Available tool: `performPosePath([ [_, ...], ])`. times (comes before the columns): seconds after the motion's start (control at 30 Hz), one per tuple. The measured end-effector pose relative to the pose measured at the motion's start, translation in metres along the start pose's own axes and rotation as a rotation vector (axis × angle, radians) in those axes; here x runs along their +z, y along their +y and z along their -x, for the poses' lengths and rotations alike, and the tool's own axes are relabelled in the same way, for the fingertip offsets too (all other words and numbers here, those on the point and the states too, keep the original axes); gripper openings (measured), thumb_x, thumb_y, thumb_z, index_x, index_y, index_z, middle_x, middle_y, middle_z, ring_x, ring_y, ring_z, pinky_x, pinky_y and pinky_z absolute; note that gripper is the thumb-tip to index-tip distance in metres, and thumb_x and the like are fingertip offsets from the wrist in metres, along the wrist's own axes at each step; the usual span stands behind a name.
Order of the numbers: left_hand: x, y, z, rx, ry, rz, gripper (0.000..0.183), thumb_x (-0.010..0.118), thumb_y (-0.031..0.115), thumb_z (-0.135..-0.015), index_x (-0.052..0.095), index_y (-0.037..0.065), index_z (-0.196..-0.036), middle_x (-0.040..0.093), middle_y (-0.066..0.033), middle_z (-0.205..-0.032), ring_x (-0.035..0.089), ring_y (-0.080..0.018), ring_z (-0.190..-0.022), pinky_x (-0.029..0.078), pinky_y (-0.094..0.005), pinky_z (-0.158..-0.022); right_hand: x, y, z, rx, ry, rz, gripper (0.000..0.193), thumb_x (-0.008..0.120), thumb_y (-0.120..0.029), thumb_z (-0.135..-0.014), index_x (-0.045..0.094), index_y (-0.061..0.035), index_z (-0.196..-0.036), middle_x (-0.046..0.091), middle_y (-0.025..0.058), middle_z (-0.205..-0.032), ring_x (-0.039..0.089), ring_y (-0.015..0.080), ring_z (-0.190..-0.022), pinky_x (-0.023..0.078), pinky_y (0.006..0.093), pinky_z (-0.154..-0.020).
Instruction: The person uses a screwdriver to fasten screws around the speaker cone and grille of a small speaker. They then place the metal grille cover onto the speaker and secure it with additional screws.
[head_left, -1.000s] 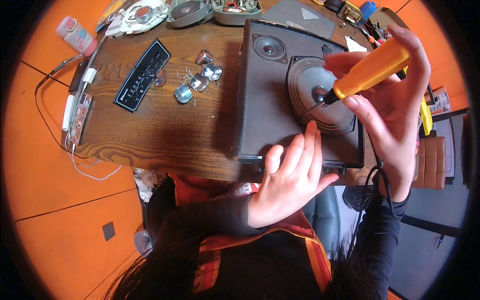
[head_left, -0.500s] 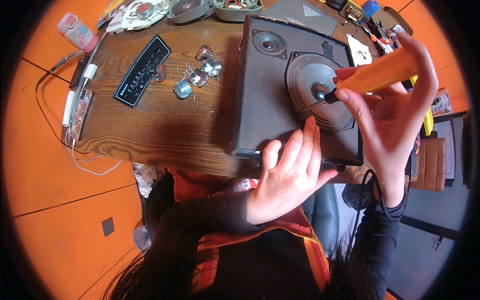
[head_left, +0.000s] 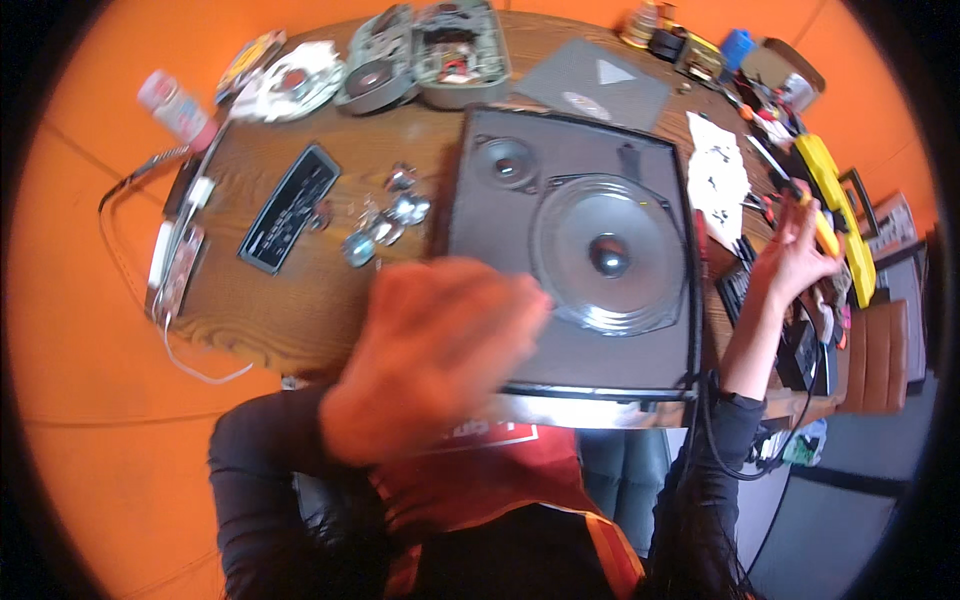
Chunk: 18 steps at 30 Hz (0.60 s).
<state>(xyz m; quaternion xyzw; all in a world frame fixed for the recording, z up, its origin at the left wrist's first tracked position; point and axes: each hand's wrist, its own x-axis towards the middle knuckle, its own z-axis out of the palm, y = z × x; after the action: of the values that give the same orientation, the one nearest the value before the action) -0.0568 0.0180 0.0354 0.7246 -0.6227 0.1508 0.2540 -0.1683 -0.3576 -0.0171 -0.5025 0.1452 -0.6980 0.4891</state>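
1. Our left hand (head_left: 430,355), blurred, overlaps the near-left corner of the loudspeaker cabinet (head_left: 495,255); we cannot tell its opening or hold.
2. Our right hand (head_left: 790,267) is half curled at a yellow-handled screwdriver (head_left: 825,233), grip unclear.
3. The loudspeaker cabinet lies face-up on the table (head_left: 270,320), presumably keeping its woofer (head_left: 610,256) reachable.

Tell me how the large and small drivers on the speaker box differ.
The large driver is far wider than the small driver. The large driver sits right of centre; the small driver sits in the far left corner of the speaker box. Both are round, with dark centres.
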Motion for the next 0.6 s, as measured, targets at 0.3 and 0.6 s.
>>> performPosePath([
  [0.3,0.026,-0.053,-0.122,0.175,-0.09,-0.088,0.023,0.062,0.004,-0.082,0.065,0.002,-0.105,0.063,-0.0126,-0.113,0.059,-0.0304,-0.103,0.044,-0.0365,-0.088,-0.023,0.021,-0.001,0.102,0.227,-0.056,0.067,0.066,-0.004,-0.087,0.015,-0.0161,-0.128,0.048,0.0215,-0.115,0.06,0.0259,-0.097,0.058,0.0407,-0.081],
  [0.6,0.136,-0.053,-0.231,0.446,-0.237,0.068,0.021,0.058,0.003,-0.084,0.063,0.0,-0.105,0.062,-0.0124,-0.104,0.06,-0.0283,-0.101,0.048,-0.0359,-0.089,-0.034,0.024,-0.009,0.128,0.35,-0.042,0.069,0.066,-0.003,-0.086,0.014,-0.0153,-0.13,0.046,0.0208,-0.115,0.06,0.0251,-0.097,0.059,0.0384,-0.079],
])
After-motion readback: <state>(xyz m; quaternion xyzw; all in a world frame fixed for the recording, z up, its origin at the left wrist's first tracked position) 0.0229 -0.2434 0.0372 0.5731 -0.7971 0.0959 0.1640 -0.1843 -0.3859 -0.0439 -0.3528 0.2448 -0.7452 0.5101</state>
